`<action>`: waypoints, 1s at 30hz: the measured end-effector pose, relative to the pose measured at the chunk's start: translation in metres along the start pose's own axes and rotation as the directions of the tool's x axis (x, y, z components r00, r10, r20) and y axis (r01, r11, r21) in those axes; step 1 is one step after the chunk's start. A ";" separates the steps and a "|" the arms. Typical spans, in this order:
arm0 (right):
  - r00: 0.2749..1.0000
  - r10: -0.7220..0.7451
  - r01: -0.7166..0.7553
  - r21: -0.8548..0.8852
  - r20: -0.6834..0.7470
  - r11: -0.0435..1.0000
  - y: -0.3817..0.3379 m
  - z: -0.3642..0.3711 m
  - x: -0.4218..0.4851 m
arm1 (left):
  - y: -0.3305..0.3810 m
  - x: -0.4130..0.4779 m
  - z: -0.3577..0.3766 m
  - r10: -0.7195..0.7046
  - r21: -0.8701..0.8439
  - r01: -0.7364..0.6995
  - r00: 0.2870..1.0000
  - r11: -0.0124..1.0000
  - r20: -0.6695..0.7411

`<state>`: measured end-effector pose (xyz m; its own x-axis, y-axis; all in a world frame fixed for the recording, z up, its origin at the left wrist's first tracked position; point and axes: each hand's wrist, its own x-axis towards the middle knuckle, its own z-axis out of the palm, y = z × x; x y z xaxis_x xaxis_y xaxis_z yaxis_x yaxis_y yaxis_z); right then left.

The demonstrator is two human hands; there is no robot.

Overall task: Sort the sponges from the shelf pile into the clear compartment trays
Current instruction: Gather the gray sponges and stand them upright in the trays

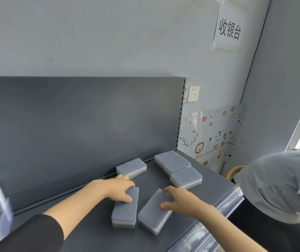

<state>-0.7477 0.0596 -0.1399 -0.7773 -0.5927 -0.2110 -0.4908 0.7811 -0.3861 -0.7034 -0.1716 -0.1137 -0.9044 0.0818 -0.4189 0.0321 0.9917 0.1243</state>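
Below the 收银台 sign (229,30), your left hand (120,188) grips the left sponge (125,210) and your right hand (180,199) grips the right sponge (152,215).

Sponges all grey-blue on top over a white layer: near-left sponge (124,211) and near-right sponge (152,213) at the shelf (94,231) front edge, rear sponge (131,167) by the back edge; right-corner trio (177,163) adds a tan base. Dark grey shelf and back panel (73,115); black sleeve (31,233); white sign (229,30), black characters.
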 end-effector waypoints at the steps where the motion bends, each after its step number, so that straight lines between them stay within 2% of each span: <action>1: 1.000 0.016 -0.017 0.047 0.014 0.999 0.000 0.001 0.000 | -0.002 -0.003 0.001 -0.014 -0.051 0.014 1.000 0.999 -0.001; 7: 0.999 0.046 -0.047 0.287 0.010 0.957 0.001 0.005 -0.004 | -0.013 -0.024 0.003 -0.095 -0.297 0.078 0.995 0.952 -0.042; 11: 1.000 0.021 -0.022 0.441 0.008 0.897 -0.002 0.004 -0.015 | -0.011 -0.041 -0.002 -0.113 -0.366 0.063 0.987 0.929 -0.115; 14: 1.000 -0.024 0.031 0.534 -0.020 0.845 -0.009 0.000 -0.024 | -0.007 -0.054 -0.006 -0.109 -0.392 0.028 0.976 0.919 -0.187; 17: 0.992 -0.062 0.116 0.581 -0.112 0.806 -0.013 -0.005 -0.031 | -0.003 -0.071 -0.013 -0.130 -0.440 -0.002 0.955 0.898 -0.268; 23: 0.958 -0.123 0.269 0.652 -0.260 0.709 -0.026 -0.010 -0.048 | -0.003 -0.107 -0.015 -0.206 -0.492 -0.048 0.870 0.869 -0.448; 30: 0.911 -0.216 0.407 0.683 -0.351 0.606 -0.050 -0.010 -0.064 | -0.004 -0.159 -0.002 -0.287 -0.530 -0.089 0.760 0.843 -0.583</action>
<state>-0.6774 0.0602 -0.0980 -0.7402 -0.6399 0.2066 -0.3452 0.0979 -0.9334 -0.5602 -0.1888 -0.0460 -0.9448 -0.2797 0.1704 -0.1183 0.7765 0.6189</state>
